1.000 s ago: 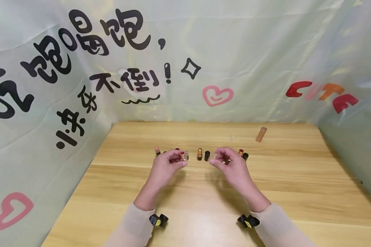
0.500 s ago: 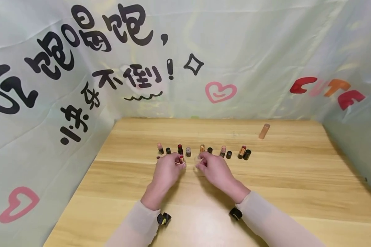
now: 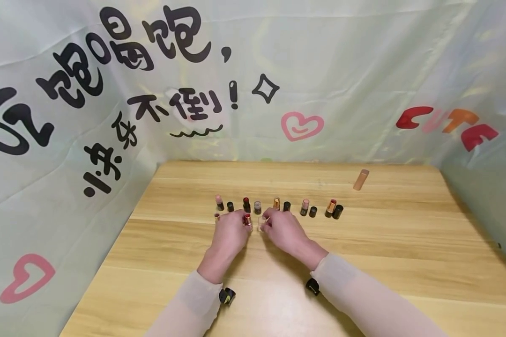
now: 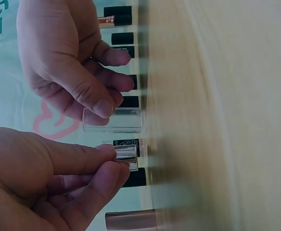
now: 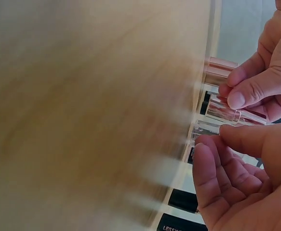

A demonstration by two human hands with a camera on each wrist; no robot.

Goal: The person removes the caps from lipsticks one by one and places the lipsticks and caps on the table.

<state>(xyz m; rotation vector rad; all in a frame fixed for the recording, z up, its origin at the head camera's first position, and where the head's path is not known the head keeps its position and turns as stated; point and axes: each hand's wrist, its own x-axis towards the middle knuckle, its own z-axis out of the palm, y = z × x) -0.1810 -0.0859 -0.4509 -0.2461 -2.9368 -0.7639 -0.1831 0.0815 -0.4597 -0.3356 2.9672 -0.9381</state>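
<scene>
In the head view, my left hand pinches a lipstick with a shiny metallic base and a red tip. The lipstick stands upright, its base right at the tabletop in the left wrist view. My right hand pinches a clear cap by its upper end, thumb against fingertips. The cap is upright beside the lipstick, with a small gap between them. Partly hidden by my left hand is a rose-gold tube, standing just to its left.
Behind my hands runs a row of uncapped lipsticks, among them a pink one and a dark red one. Caps stand beside them, such as a black cap and a greyish clear cap. A brown tube is farther back right.
Both hands have come down to the table in front of the row. My right hand has moved left with the clear cap, closer to the lipstick. The head view has shifted slightly.
</scene>
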